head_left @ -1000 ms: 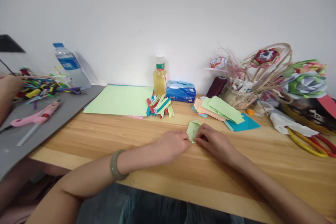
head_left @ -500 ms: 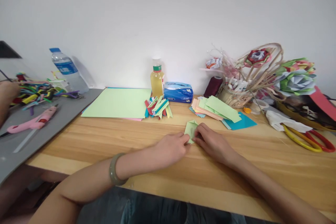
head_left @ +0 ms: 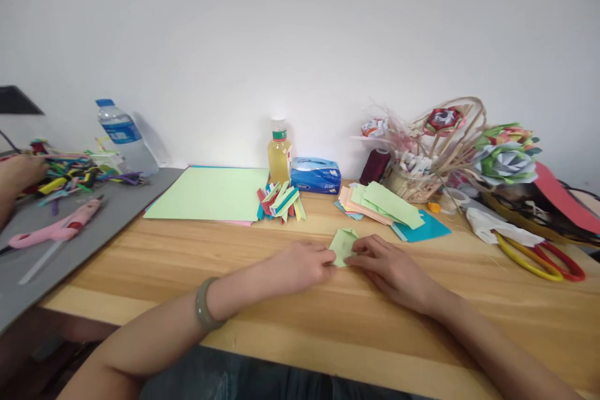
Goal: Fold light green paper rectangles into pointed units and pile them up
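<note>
Right hand (head_left: 396, 272) now straightens its fingers along the folded green paper (head_left: 343, 247), grip unclear, while left hand (head_left: 300, 269) pinches the left edge, folding apparently unfinished.

wall (head_left: 300, 31): plain, pale grey, brighter low down | table (head_left: 187, 253): light wood, grained

left hand (head_left: 304, 267) and right hand (head_left: 396, 270) hold opposite sides of the folded green paper (head_left: 343, 246) at the wooden tabletop (head_left: 197, 247).
</note>
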A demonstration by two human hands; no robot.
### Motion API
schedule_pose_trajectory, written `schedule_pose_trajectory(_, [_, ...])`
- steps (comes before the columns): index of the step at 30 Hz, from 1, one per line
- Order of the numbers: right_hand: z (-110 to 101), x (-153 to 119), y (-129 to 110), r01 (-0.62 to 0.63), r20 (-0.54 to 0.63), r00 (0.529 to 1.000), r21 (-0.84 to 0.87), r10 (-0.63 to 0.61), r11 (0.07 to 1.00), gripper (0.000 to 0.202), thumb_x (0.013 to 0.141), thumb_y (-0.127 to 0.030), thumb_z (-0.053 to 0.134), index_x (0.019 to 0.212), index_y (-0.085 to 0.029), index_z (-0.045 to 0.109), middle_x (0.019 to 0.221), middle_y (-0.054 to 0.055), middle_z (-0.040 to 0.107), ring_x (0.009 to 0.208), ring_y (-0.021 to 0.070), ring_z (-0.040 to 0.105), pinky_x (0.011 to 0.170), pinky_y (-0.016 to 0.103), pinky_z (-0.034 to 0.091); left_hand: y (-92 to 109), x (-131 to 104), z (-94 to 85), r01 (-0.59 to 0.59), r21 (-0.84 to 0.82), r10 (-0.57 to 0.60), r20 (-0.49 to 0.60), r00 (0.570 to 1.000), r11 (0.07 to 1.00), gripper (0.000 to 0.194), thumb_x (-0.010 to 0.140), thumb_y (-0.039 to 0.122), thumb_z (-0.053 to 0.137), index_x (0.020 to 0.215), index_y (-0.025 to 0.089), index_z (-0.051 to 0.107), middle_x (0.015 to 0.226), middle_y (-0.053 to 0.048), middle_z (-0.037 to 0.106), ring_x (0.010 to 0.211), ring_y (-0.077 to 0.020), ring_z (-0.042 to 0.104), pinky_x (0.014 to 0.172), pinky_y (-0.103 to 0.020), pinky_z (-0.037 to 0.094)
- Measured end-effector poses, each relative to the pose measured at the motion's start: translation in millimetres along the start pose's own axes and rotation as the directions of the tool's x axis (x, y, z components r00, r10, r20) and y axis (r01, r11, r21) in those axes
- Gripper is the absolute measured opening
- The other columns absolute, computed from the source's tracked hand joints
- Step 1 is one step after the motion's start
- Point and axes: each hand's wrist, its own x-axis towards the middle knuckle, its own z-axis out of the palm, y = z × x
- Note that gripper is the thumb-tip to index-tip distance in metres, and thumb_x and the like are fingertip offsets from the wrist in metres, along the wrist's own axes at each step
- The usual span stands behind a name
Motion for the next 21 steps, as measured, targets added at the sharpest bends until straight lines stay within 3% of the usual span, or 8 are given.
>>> schedule_pose_trajectory(2, [-3,2,-6,0.026,0.023,0.999,-0.031,-0.025,0.999,0.03,0.089,-0.015,0.038,0.108,-0.021,0.061,0.101,0.011,0.056,0.096,0.0219,0.051,0.08,0.037,0.043,-10,0,-2.9,-0.072,0.11,0.072,0.007,0.997,0.991,0.019,0.093,0.021,0.042,0.098,0.018,0.06,0.095,-0.004,0.059,0.095,-0.0188,0.052,0.081,-0.031,0.04])
schedule_pose_trajectory(6, [0,7,-25,0.037,0.107,0.994,-0.032,-0.034,0.999,0.036,0.088,-0.036,0.047,0.117,-0.016,0.057,0.101,0.013,0.057,0.093,0.0244,0.052,0.079,0.04,0.045,-18,-1,-7.2,0.04,0.244,-0.033,-0.032,0.999,0.969,0.017,0.091,0.024,0.049,0.103,0.021,0.06,0.106,-0.005,0.059,0.107,-0.0228,0.047,0.089,-0.037,0.035])
schedule_pose_trajectory(10, [9,8,-37,-0.009,0.083,0.996,-0.069,0.014,0.998,0.052,0.086,-0.05,0.047,0.12,-0.012,0.054,0.105,0.016,0.056,0.094,0.027,0.052,0.079,0.043,0.046,-8,1,-6.4,0.042,0.228,-0.043,-0.002,0.999,0.973,0.02,0.092,0.024,0.047,0.108,0.017,0.058,0.109,-0.006,0.059,0.107,-0.0199,0.049,0.09,-0.033,0.035])
schedule_pose_trajectory(13, [13,7,-34,-0.039,0.031,0.999,-0.025,0.039,0.999,0.039,0.09,-0.044,0.041,0.112,-0.017,0.059,0.1,0.012,0.059,0.089,0.0236,0.055,0.076,0.037,0.047,-3,1,-6.0,0.014,0.166,-0.019,0.027,0.999,0.986,0.022,0.093,0.023,0.044,0.11,0.016,0.056,0.11,-0.006,0.06,0.11,-0.0176,0.048,0.091,-0.03,0.035])
schedule_pose_trajectory(15, [14,6,-27,-0.134,-0.058,0.989,0.013,0.135,0.991,0.033,0.094,-0.035,0.034,0.101,-0.018,0.062,0.093,0.009,0.06,0.083,0.02,0.057,0.071,0.032,0.047,-3,1,-6.0,0.026,0.132,-0.032,0.045,0.998,0.991,0.024,0.094,0.022,0.041,0.113,0.016,0.054,0.114,-0.006,0.06,0.111,-0.0174,0.048,0.092,-0.03,0.034])
schedule_pose_trajectory(18, [18,6,-19,-0.342,-0.208,0.921,-0.029,0.329,0.939,0.03,0.093,-0.034,0.037,0.091,-0.018,0.062,0.088,0.009,0.06,0.083,0.0215,0.057,0.069,0.033,0.047,-6,-2,-5.8,0.055,0.091,-0.063,0.094,0.994,0.994,0.031,0.094,0.018,0.039,0.124,0.016,0.047,0.125,-0.005,0.055,0.118,-0.0196,0.043,0.096,-0.032,0.032])
schedule_pose_trajectory(21, [22,9,-17,-0.418,-0.219,0.89,-0.047,0.399,0.907,0.026,0.088,-0.038,0.046,0.094,-0.019,0.062,0.091,0.009,0.06,0.089,0.0241,0.057,0.07,0.035,0.047,-7,-4,-5.0,0.088,0.065,-0.098,0.167,0.981,0.994,0.041,0.093,0.014,0.035,0.135,0.018,0.035,0.137,-0.005,0.044,0.131,-0.0225,0.029,0.101,-0.037,0.029])
